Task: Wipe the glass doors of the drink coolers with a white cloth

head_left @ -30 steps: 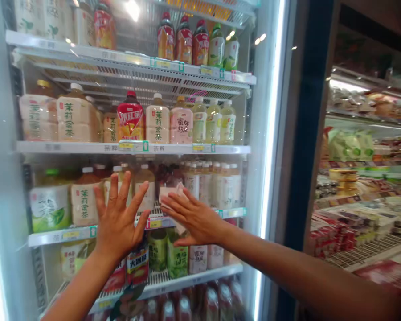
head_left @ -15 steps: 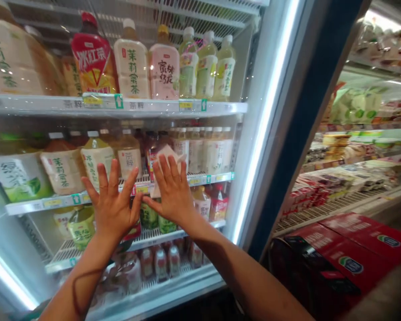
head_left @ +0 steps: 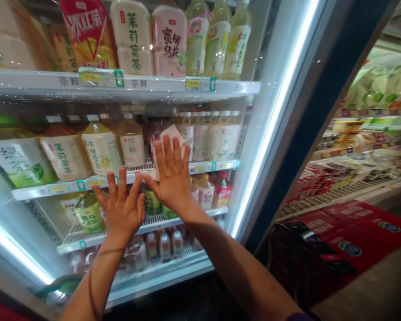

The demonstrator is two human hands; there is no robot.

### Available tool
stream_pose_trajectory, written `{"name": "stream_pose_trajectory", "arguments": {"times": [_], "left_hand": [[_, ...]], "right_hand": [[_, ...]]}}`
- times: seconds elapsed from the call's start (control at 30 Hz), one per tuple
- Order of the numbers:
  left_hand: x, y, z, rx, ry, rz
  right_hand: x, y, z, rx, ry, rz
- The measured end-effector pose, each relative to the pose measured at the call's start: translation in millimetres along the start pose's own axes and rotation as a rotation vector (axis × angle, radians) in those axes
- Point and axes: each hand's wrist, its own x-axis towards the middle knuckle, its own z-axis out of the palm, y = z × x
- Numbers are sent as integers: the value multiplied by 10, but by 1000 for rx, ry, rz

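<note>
Two unclenched grips: the left hand (head_left: pixel 122 216) has dropped lower against the shelves (head_left: pixel 163 84), while the right hand (head_left: pixel 173 183) lies flat over a white tissue (head_left: pixel 171 130) near the frame's centre, alone covering it.

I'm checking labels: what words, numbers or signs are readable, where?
"冰红茶": red-labelled bottle
"茉莉蜜茶": upper and lower cream bottles
"蜜桃乌龙": pink bottle
"绿茶": green-leaf bottle
"茶粹": shelf edge, small bottle
Arrow: green tags
Too small/blurred: price tags, red boxes, other labels
</note>
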Motion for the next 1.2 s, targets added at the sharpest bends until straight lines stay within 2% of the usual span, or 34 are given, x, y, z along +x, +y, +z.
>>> {"name": "stream_pose_trajectory", "arguments": {"times": [0.07, 0.17, 0.23, 0.3, 0.4, 0.47, 0.6, 0.67, 0.73, 0.83, 0.9, 1.07, 1.13, 1.2], "left_hand": [[-69, 14, 11, 6, 2, -14], [-178, 44, 41, 36, -10, -30], [-255, 65, 81, 66, -8, -45], [-327, 79, 130, 91, 31, -47], [-418, 86, 182, 103, 81, -36], [-467, 84, 191, 101, 80, -36], [-517, 78, 188, 95, 66, -50], [-520, 81, 191, 89, 60, -51], [-520, 84, 187, 79, 51, -46], [-543, 49, 132, 60, 20, -36], [-570, -36, 46, 52, 5, -51], [-538, -470, -268, 60, -19, -40], [-473, -659, -375, 79, -7, -52], [-420, -811, -435, 102, 14, -65]], "right_hand": [[-110, -42, 48, 29, 56, 4], [-594, -144, 292, 47, 155, -46], [-780, -181, 415, 42, 189, -75], [-701, -172, 411, 40, 186, -63], [-403, -134, 282, 45, 171, -6], [-425, -143, 262, 40, 167, -14], [-1036, -242, 464, 8, 185, -96], [-1187, -280, 552, 4, 196, -101], [-1059, -283, 557, 4, 185, -80], [-691, -264, 478, 11, 137, -16], [-660, -305, 454, 13, 131, 3], [-1135, -645, 575, -9, 193, -108], [-1011, -772, 584, -5, 188, -126], [-675, -862, 547, 14, 157, -105]]}}
